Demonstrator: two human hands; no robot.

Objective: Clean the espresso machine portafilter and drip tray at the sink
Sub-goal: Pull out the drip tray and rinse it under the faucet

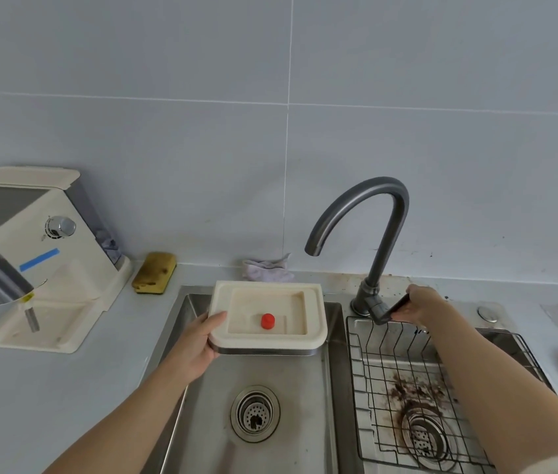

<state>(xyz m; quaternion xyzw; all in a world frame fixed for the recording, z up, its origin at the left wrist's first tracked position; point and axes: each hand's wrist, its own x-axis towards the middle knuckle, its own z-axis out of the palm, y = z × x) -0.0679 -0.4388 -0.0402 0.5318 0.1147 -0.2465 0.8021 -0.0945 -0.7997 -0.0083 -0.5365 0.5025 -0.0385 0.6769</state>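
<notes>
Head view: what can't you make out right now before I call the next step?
- Portafilter: nowhere in view.
- Faucet handle: partly covered by the right hand; its position is unclear.
- Drip tray underside: faces away.
- Espresso machine: its left side is cut off by the frame edge.

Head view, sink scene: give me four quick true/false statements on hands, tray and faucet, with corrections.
1. The left hand holds the drip tray over the left basin. True.
2. Water runs from the faucet. False: no stream shows.
3. The right hand grips the faucet handle. True.
4. The sponge lies in the right basin. False: it sits on the counter by the espresso machine.
</notes>
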